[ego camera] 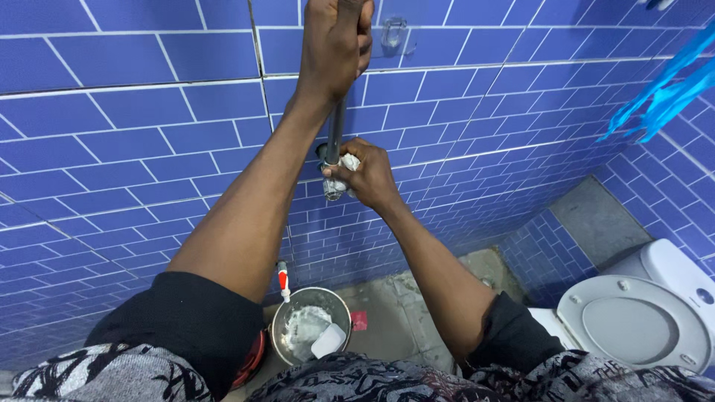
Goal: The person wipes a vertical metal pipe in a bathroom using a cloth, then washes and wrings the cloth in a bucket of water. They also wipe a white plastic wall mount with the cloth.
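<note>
Glossy blue tile wall [134, 149]; left hand [335, 45] gripping metal pipe [334, 138], right hand [369, 175] clutching white putty [347, 161].

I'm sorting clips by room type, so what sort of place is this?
Most likely a bathroom or toilet room: blue wall tiles run down to the floor, a white toilet stands at the right, and a metal pipe is fixed to the wall.

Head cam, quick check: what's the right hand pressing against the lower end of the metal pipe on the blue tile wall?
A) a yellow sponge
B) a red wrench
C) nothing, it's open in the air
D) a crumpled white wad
D: the right hand closes a crumpled white wad onto the bottom of the metal pipe, while the left hand grips the pipe higher up.
</note>
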